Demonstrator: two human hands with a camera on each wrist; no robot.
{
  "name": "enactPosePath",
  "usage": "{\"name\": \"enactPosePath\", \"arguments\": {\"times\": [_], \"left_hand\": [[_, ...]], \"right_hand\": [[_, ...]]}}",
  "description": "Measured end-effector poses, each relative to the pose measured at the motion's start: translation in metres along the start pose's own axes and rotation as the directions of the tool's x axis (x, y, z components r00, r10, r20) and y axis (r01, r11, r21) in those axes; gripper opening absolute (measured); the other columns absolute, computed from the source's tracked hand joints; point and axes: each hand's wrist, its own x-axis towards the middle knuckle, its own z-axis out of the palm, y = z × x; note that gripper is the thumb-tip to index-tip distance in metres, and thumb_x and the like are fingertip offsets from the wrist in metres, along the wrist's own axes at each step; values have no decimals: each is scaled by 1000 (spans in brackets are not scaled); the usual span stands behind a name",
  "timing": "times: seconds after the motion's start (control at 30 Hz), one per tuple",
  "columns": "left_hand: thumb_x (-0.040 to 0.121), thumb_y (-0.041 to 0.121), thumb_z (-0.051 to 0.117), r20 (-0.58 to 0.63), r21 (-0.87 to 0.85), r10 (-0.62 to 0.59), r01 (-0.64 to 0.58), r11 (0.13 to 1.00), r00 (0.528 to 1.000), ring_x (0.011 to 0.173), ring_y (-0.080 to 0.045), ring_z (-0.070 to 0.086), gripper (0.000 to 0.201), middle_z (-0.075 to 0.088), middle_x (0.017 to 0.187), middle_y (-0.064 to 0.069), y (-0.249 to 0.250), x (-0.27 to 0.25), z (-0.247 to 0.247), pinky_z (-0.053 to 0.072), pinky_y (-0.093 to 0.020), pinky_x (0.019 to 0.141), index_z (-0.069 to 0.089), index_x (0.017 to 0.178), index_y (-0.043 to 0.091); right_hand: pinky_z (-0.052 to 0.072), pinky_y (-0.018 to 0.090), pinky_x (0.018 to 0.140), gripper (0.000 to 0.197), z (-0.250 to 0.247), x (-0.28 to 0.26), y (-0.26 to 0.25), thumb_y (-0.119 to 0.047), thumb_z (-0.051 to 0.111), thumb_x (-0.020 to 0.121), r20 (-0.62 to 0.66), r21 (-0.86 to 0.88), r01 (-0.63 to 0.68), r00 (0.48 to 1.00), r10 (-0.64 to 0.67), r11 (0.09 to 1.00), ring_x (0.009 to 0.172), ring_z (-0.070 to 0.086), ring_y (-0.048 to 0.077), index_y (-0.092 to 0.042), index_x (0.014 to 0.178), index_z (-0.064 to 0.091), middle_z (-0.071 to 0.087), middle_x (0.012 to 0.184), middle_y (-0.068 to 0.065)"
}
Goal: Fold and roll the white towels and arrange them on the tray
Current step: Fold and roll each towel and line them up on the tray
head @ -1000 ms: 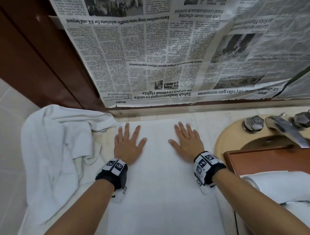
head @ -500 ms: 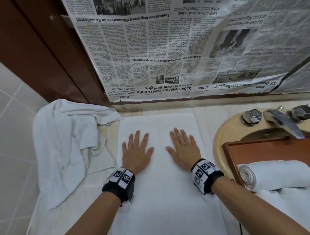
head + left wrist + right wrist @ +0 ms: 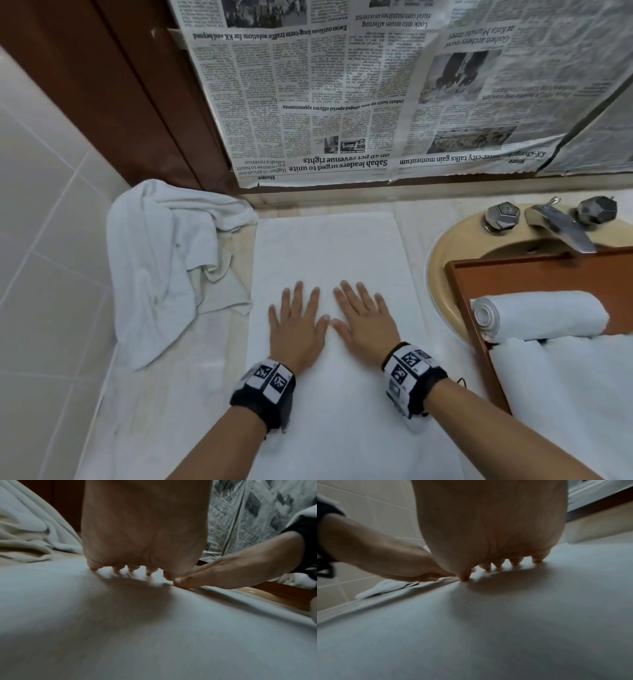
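Observation:
A folded white towel (image 3: pixel 325 253) lies flat as a long strip on the counter, running away from me. My left hand (image 3: pixel 296 325) and right hand (image 3: pixel 364 320) press flat on its middle, side by side, fingers straight and spread, thumbs nearly touching. The wrist views show the same flat palms (image 3: pixel 144 534) (image 3: pixel 489 527) on the cloth. At the right a wooden tray (image 3: pixel 479 274) holds a rolled white towel (image 3: pixel 537 317) with more white towelling (image 3: pixel 565 394) in front of it. A crumpled white towel (image 3: pixel 164 260) lies at the left.
The tray sits over a beige sink (image 3: pixel 445 253) with a chrome tap (image 3: pixel 561 226) and two knobs. Newspaper (image 3: pixel 359 92) covers the wall behind the counter. A tiled wall (image 3: pixel 41 240) and dark wooden frame (image 3: pixel 113 85) close in the left side.
Both hands have slid along the flat towel toward me and closer together, staying flat. The head view has shifted, bringing more of the tray and rolled towel into sight.

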Motion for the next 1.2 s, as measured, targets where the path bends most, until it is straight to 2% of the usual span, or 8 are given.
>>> {"name": "enactPosePath", "arguments": {"times": [0.1,0.23,0.4,0.5,0.63,0.77,0.97,1.2], "left_hand": [[93,64,-2,-24,39,-85,86,996,996,152,-21,-18,69,-23,164,6,-27,-9,3,-7,-51,121,-11,156,38],[103,55,15,-55,-15,-204,204,979,977,153,-25,-14,62,-16,166,3,-51,-27,0,-2,-55,122,-7,158,36],[83,67,-9,-22,-18,-70,69,997,997,152,-22,-17,80,-21,164,7,-13,-58,16,-7,-52,121,-6,157,39],[77,67,-15,-8,-2,-55,55,999,998,152,-20,-19,83,-23,164,8,-4,-75,30,-7,-51,121,-11,156,41],[96,64,5,-45,-2,-169,169,986,985,153,-21,-15,66,-21,164,8,-36,-90,36,-3,-53,121,-11,156,41],[102,55,18,-90,-75,-267,260,963,960,153,-25,-10,63,-14,167,4,-65,-112,33,1,-56,122,-7,157,37],[79,66,-14,-44,-23,-91,90,996,995,152,-24,-17,78,-23,163,9,-47,-141,47,-3,-54,120,-10,154,46],[91,64,-3,-38,-17,-74,74,997,996,153,-23,-13,70,-18,166,5,-87,-159,46,-2,-54,121,-10,156,40]], "right_hand": [[-9,43,121,67,-4,-4,31,-60,1,97,4,-7,-103,995,103,995,149,-19,15,-30,156,-13,-30,154,-14],[-6,44,122,64,-9,-19,46,-48,11,104,-9,32,-238,971,238,971,150,-16,18,-19,157,-12,-22,162,-4],[-8,44,118,79,23,-59,-10,-58,-6,87,-69,93,-7,998,13,996,151,-11,19,-23,158,-1,-16,161,-9],[-10,44,118,78,37,-73,-16,-60,-9,86,-39,44,-11,999,12,999,151,-12,18,-29,157,-3,-15,162,-11],[-8,45,120,79,38,-84,20,-61,-16,81,-49,23,-159,986,160,987,148,-20,13,-33,155,-13,-25,159,-13],[-2,46,122,63,35,-100,36,-50,9,102,-60,71,-313,946,317,947,151,-13,16,-25,157,-8,-18,163,-7],[-13,42,119,79,65,-144,-26,-59,-13,83,-69,88,-145,986,152,985,148,-20,12,-27,156,-11,-24,158,-13],[-5,45,121,83,80,-175,-10,-61,-19,80,-106,69,-373,920,378,925,150,-15,13,-28,156,-11,-20,161,-12]]}}
